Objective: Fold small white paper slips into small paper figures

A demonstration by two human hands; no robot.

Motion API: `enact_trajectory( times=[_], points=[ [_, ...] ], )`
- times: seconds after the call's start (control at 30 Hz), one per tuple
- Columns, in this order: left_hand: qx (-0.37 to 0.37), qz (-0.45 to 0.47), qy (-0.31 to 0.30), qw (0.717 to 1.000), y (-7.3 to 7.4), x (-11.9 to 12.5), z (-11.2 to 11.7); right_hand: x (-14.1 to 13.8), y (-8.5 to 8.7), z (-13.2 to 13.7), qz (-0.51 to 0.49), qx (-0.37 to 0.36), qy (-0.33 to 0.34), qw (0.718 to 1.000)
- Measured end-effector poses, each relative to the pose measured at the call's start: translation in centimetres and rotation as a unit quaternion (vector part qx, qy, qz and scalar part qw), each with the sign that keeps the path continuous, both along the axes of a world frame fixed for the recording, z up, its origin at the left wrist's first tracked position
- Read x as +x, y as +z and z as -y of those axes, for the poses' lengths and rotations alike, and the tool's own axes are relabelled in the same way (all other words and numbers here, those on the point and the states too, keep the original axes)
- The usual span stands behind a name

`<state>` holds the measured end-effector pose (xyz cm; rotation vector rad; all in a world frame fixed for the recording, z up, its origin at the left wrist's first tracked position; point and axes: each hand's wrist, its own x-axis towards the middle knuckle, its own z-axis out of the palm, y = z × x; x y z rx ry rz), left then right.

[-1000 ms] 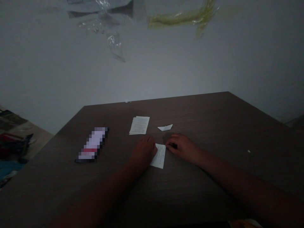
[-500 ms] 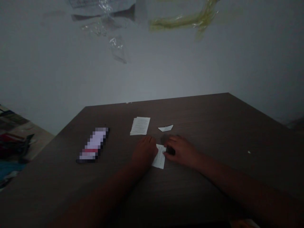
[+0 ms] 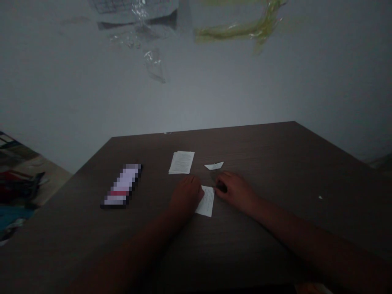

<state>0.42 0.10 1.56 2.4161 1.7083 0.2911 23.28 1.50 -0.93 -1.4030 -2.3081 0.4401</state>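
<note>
Well inside the far edge of the counter [image 3: 260,151], a printed paper slip [image 3: 207,203] could tear if tugged unevenly between the curled left hand [image 3: 186,195] and the right hand [image 3: 235,190], grip nearly closed at its corner, either hold unclear.

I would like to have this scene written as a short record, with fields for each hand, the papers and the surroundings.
left hand: resting over the left side of a printed sheet
right hand: at the printed sheet's upper right corner; grip unclear
folded paper: boat-like shape, beyond the printed sheet
paper stack: printed, edges uneven, beyond the left hand
phone-like device: left of the hands, pixelated
surface: brown table
background: pale wall with yellowish tape
</note>
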Motion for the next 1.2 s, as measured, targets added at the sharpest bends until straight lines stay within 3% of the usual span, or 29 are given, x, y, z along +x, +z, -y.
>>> enact_trajectory(
  times=[0.27, 0.57, 0.93, 1.2],
  points=[
    [0.015, 0.004, 0.008, 1.0, -0.6, -0.2, -0.2, -0.7, 0.1, 2.0, 0.017, 0.0, 0.128, 0.992],
    [0.011, -0.02, 0.005, 1.0, -0.4, 0.1, 0.0, -0.4, -0.7, -0.3, 0.006, 0.013, 0.03, 0.999],
    [0.004, -0.01, 0.011, 1.0, 0.0, -0.2, -0.1, -0.4, 0.3, 1.0, 0.052, -0.001, 0.032, 0.998],
    [-0.007, -0.044, 0.017, 0.999, 0.6, 0.3, 0.2, -0.4, 2.4, 2.4, 0.101, -0.045, 0.047, 0.993]
  ],
)
